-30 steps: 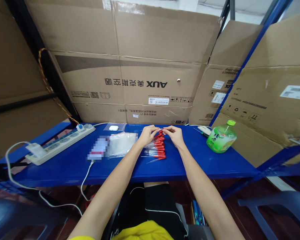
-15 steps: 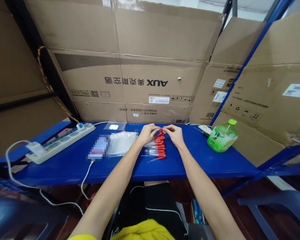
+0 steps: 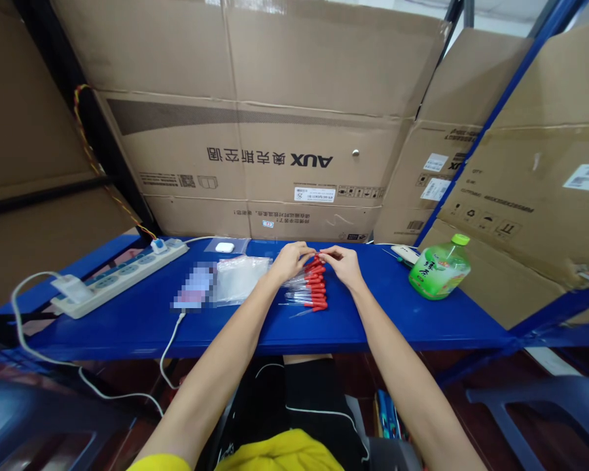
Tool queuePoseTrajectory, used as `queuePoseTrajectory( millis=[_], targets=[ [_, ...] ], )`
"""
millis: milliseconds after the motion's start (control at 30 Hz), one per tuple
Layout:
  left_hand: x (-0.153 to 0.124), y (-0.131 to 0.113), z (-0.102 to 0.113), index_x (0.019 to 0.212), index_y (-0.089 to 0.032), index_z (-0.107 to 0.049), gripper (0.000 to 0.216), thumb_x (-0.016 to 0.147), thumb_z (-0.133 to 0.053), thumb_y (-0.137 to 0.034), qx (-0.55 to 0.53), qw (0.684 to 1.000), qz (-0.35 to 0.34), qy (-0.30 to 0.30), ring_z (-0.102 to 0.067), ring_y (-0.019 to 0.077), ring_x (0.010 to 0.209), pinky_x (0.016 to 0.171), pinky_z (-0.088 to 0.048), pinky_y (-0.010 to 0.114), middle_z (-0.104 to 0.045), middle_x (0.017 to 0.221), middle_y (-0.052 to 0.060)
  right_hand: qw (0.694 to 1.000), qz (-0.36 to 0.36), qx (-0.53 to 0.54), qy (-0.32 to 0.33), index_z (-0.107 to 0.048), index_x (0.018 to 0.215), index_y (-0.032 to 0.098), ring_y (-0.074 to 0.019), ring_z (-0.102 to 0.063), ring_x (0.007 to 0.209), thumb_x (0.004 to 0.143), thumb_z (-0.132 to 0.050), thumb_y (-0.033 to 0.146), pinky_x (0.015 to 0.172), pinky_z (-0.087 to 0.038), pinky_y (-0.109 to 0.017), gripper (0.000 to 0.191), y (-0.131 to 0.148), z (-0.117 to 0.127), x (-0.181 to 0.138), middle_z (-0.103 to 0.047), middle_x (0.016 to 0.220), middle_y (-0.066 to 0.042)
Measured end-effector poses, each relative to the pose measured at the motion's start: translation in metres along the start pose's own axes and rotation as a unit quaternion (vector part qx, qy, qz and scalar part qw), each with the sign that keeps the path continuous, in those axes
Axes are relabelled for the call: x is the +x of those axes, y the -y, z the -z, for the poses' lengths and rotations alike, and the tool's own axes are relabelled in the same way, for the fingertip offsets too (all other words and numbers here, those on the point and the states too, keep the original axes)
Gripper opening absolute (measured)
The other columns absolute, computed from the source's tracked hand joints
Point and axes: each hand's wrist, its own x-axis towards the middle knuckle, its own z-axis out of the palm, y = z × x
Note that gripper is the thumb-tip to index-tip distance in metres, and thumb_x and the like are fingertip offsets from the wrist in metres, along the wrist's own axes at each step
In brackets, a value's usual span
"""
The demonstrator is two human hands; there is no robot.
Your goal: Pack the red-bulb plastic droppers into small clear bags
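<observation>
Several glass droppers with red rubber bulbs (image 3: 317,288) lie in a row on the blue table, their clear tubes pointing left and the bulbs right. At the far end of that row, my left hand (image 3: 293,258) is closed in a pinch with its fingertips at a red bulb. From the other side, my right hand (image 3: 342,261) pinches the same red-bulbed dropper, so the fingertips almost meet. Fingers cover most of this dropper. Left of my left hand lies a stack of clear plastic bags (image 3: 240,280).
A blurred-out phone (image 3: 195,288) on a white cable lies left of the bags, near a power strip (image 3: 122,278). A white case (image 3: 224,248) sits behind. At right stand a green tea bottle (image 3: 439,271) and a pale flat object (image 3: 405,254). Cardboard (image 3: 269,72) walls the back.
The camera view has shifted slightly. Both hands stay at the far end of the row, still pinching, with only small finger movement; the droppers lie as before.
</observation>
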Motion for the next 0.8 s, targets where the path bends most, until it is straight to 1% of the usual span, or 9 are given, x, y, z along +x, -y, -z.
queuePoseTrajectory(
  millis=[133, 200, 300, 433, 533, 633, 733, 800],
  targets=[
    [0.001, -0.002, 0.000, 0.105, -0.018, -0.079, 0.033, 0.104, -0.048, -0.030, 0.034, 0.999, -0.019, 0.023, -0.063, 0.0207, 0.086, 0.078, -0.046, 0.031, -0.070, 0.089, 0.009, 0.997, 0.030, -0.065, 0.021, -0.081, 0.088, 0.022, -0.0250, -0.075, 0.078, 0.079, -0.080, 0.048, 0.078, -0.060, -0.037, 0.028, 0.004, 0.001, -0.002, -0.080, 0.086, -0.006],
    [0.001, -0.003, -0.002, 0.107, -0.017, -0.079, 0.033, 0.104, -0.049, -0.031, 0.035, 0.999, -0.015, 0.015, -0.063, 0.0212, 0.087, 0.080, -0.046, 0.032, -0.070, 0.090, 0.010, 0.995, 0.043, -0.083, 0.019, -0.081, 0.089, 0.022, -0.0252, -0.076, 0.081, 0.081, -0.078, 0.048, 0.080, -0.060, -0.037, 0.028, 0.007, 0.000, -0.002, -0.081, 0.089, -0.007],
    [0.000, -0.003, -0.004, 0.111, -0.016, -0.078, 0.034, 0.104, -0.050, -0.034, 0.016, 1.000, 0.004, -0.021, -0.062, 0.0223, 0.090, 0.083, -0.047, 0.034, -0.071, 0.094, 0.011, 0.998, 0.033, -0.051, 0.006, -0.079, 0.095, 0.022, -0.0246, -0.076, 0.084, 0.080, -0.080, 0.048, 0.083, -0.060, -0.037, 0.030, 0.008, -0.003, -0.001, -0.080, 0.092, -0.007],
    [0.000, -0.004, -0.004, 0.109, -0.018, -0.079, 0.038, 0.106, -0.047, -0.039, -0.028, 0.998, 0.027, -0.042, -0.063, 0.0213, 0.091, 0.086, -0.047, 0.034, -0.074, 0.095, 0.010, 1.000, -0.001, 0.015, -0.001, -0.074, 0.107, 0.023, -0.0237, -0.076, 0.092, 0.071, -0.087, 0.046, 0.088, -0.060, -0.036, 0.045, 0.008, -0.004, 0.000, -0.079, 0.095, -0.006],
    [0.000, -0.005, -0.001, 0.105, -0.017, -0.080, 0.037, 0.105, -0.049, -0.038, -0.060, 0.994, 0.055, -0.067, -0.064, 0.0199, 0.088, 0.084, -0.047, 0.032, -0.075, 0.092, 0.009, 0.999, -0.016, 0.032, -0.001, -0.074, 0.102, 0.022, -0.0226, -0.075, 0.086, 0.069, -0.088, 0.049, 0.082, -0.061, -0.035, 0.045, 0.009, -0.003, 0.001, -0.079, 0.092, -0.006],
    [0.000, -0.006, 0.001, 0.104, -0.017, -0.080, 0.033, 0.103, -0.053, -0.037, -0.102, 0.988, 0.074, -0.087, -0.066, 0.0187, 0.086, 0.080, -0.048, 0.030, -0.077, 0.094, 0.008, 0.999, -0.025, 0.022, 0.006, -0.076, 0.093, 0.020, -0.0222, -0.073, 0.076, 0.073, -0.084, 0.053, 0.075, -0.060, -0.035, 0.039, 0.013, -0.001, 0.001, -0.078, 0.084, -0.007],
    [0.001, -0.008, 0.000, 0.103, -0.017, -0.080, 0.030, 0.101, -0.058, -0.037, -0.156, 0.980, 0.080, -0.097, -0.070, 0.0186, 0.088, 0.079, -0.049, 0.028, -0.078, 0.098, 0.008, 1.000, -0.016, 0.022, -0.007, -0.076, 0.089, 0.020, -0.0222, -0.071, 0.073, 0.075, -0.083, 0.052, 0.073, -0.058, -0.035, 0.036, 0.016, -0.001, 0.002, -0.077, 0.081, -0.006],
    [0.002, -0.008, -0.001, 0.102, -0.017, -0.080, 0.029, 0.100, -0.060, -0.037, -0.170, 0.977, 0.084, -0.101, -0.070, 0.0188, 0.087, 0.078, -0.049, 0.028, -0.079, 0.099, 0.008, 1.000, -0.009, 0.024, -0.017, -0.076, 0.087, 0.021, -0.0216, -0.071, 0.071, 0.076, -0.082, 0.053, 0.072, -0.058, -0.035, 0.035, 0.016, -0.002, 0.001, -0.077, 0.079, -0.006]
  ],
)
